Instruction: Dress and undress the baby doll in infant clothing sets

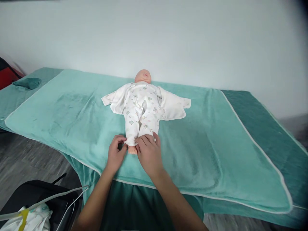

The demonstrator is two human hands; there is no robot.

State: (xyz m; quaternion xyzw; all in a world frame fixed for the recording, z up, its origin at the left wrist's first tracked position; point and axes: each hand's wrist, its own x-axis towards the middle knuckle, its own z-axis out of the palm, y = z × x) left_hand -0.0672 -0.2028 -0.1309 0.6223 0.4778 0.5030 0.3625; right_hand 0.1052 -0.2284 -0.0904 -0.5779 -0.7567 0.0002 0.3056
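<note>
A baby doll [143,76] lies on its back on a green blanket [192,154], its head toward the wall. It wears white printed trousers [131,123], and a white jacket [173,106] is spread open on both sides with its sleeves stretched out. My left hand [117,152] pinches the cuff of the trouser leg on the left, just above a bare foot. My right hand [149,154] has its fingers closed on the other side of the same cuff and covers the doll's other foot.
The blanket covers a padded bed [271,128] against a white wall. At the lower left, a black chair [36,189] holds white cloth [39,218], with a pale cable [55,195] crossing above it. Something red [7,77] stands at the far left.
</note>
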